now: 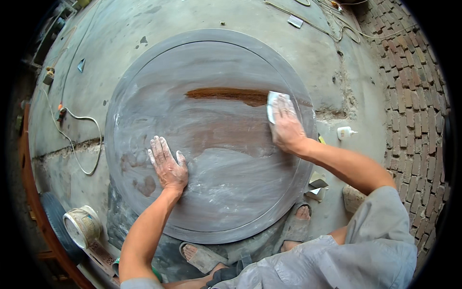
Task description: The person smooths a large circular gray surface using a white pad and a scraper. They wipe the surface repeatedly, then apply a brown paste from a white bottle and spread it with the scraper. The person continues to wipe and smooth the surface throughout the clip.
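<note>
In front of me lies a large round wooden tabletop (226, 188), coated with grey-white dust and marked by a groove running inside its rim. Across its far half runs a glossy dark-brown streak (221, 93) where the wood grain shows. At the right end of that streak, my right hand (287, 127) presses a pale folded sheet (272, 103), which looks like sandpaper, flat against the wood. Dust covers the fingers of my left hand (168, 166), which rests flat with fingers stretched out on the left part of the tabletop.
A small white bottle (345, 133) and folded pieces of paper or card (317, 187) lie on the floor to the right. At lower left stand a white bucket (83, 225) and a tyre (57, 224). Cords (96, 126) trail at left and far right; brick paving (409, 101) borders the right.
</note>
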`<state>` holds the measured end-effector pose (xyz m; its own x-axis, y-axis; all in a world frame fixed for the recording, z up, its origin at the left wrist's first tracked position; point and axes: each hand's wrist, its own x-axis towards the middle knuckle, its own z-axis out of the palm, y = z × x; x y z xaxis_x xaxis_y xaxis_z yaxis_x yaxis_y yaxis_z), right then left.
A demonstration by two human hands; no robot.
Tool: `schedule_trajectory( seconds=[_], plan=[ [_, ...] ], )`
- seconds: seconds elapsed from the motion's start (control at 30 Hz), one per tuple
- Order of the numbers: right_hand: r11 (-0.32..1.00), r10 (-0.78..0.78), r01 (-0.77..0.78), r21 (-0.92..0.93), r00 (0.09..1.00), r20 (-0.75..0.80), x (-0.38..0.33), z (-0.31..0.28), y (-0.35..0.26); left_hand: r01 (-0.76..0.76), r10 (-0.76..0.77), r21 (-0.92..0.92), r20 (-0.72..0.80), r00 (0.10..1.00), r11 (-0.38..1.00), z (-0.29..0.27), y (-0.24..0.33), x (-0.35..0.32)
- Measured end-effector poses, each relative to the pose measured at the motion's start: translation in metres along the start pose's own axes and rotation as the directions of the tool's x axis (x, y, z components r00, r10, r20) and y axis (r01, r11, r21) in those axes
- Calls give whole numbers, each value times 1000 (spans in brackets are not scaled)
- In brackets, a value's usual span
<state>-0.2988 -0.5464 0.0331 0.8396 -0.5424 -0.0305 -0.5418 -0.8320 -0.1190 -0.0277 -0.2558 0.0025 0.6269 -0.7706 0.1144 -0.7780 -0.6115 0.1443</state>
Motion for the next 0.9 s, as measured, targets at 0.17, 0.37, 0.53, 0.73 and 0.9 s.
schedule_trajectory(
  seconds=[0.17, 0.37, 0.53, 0.73, 0.9],
  plan=[
    [959, -143, 137, 250, 990, 4, 85, 21, -106, -34, 34, -24, -28, 999, 999, 4, 2, 3],
    [939, -338, 334, 81, 940, 44, 66, -5, -51, -22, 21, -40, -23, 1000, 999, 4, 0, -2],
    [993, -108, 113, -39, 988, 109, -11, -30, 19, -2, 3, -51, 25, 1000, 999, -5, 3, -1],
    [960, -269, 276, 46, 956, -114, 106, 7, -107, -14, 14, -42, 3, 1000, 999, -5, -5, 1],
    [918, -382, 336, 211, 894, 236, 170, 0, -196, -60, 61, -49, 14, 998, 997, -4, -8, 1]
  ],
)
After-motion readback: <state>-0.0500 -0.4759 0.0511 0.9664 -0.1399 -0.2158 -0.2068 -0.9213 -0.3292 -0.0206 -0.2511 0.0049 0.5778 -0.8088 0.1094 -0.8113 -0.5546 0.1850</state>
